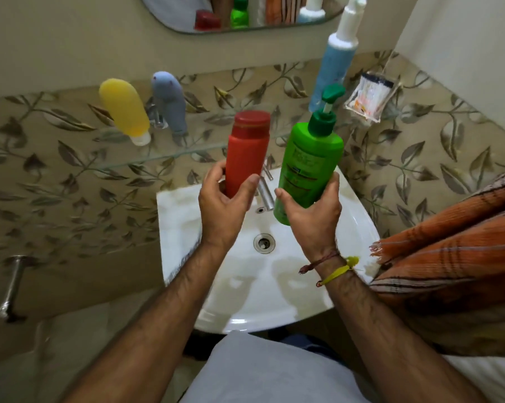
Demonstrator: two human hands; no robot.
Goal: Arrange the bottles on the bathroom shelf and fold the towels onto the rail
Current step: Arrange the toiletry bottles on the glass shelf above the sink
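My left hand grips the lower part of a red bottle with a red cap, held upright over the sink. My right hand holds a green pump bottle by its base, tilted a little to the right. Both bottles hang just in front of the glass shelf. On that shelf stand a yellow bottle with its white cap down, a grey-blue bottle and a tall blue bottle with a white top. An orange striped towel hangs at the right.
A white sink with a chrome tap lies under my hands. A clear packet hangs on the wall by the blue bottle. A mirror is above the shelf. A chrome pipe sticks out at lower left.
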